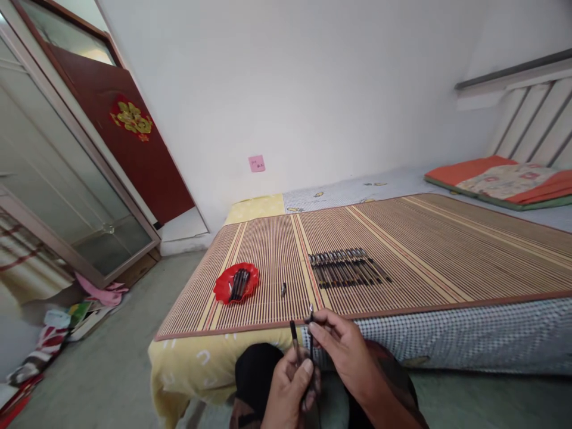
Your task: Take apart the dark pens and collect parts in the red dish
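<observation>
My left hand [292,381] is closed around two thin dark pieces in front of the bed edge. One is a black pen [311,342] standing nearly upright with its pale pointed tip up. The other is a dark tube, perhaps a pen barrel [294,332], leaning a little left. With thumb and fingers, my right hand [342,345] pinches the black pen just below its tip. On the mat beyond lies a small dark, shiny piece [283,290], too small to name. A row of dark pens with silvery ends [346,268] lies side by side to its right.
A red scalloped bowl [220,290] holding several dark pens sits on the striped bamboo mat [268,244], left of the row. The mat covers a bed with a yellow and checked sheet [201,357]. Folded orange bedding [473,170] lies far right. Glass-panelled doors [67,149] stand left.
</observation>
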Action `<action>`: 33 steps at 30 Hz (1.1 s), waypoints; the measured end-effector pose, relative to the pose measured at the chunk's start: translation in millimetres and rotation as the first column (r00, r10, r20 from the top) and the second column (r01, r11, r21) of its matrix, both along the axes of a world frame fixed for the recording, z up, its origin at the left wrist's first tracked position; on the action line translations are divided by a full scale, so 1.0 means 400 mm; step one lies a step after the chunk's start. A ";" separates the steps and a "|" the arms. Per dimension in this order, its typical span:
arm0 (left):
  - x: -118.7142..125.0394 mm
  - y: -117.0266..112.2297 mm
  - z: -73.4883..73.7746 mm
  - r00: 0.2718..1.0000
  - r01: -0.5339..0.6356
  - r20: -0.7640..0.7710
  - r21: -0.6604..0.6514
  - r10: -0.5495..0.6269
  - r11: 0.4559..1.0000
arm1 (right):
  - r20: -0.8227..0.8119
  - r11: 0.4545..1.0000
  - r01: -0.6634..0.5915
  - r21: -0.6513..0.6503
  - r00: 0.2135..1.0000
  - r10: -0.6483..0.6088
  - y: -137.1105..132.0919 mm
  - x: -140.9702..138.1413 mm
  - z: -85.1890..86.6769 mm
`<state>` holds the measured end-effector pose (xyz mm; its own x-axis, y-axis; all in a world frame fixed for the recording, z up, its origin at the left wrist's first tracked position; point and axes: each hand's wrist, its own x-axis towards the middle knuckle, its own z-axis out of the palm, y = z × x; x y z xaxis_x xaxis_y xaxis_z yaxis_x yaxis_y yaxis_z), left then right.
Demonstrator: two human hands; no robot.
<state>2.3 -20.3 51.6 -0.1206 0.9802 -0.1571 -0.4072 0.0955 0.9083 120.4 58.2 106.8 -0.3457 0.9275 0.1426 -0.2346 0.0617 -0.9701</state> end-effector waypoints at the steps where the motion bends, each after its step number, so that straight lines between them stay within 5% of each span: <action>1: -0.002 -0.001 0.002 0.999 0.023 0.022 0.008 -0.023 1.000 | -0.003 1.000 -0.001 0.005 1.000 0.001 -0.004 0.002 0.005; 13: 0.008 -0.030 0.044 0.995 0.037 0.087 0.030 -0.040 0.999 | -0.114 1.000 -0.007 -0.030 0.993 0.004 -0.010 0.038 0.024; 33: 0.022 -0.036 0.048 0.999 -0.034 -0.029 0.080 0.036 0.996 | -0.083 0.996 -0.085 0.028 0.993 0.087 -0.038 0.058 0.045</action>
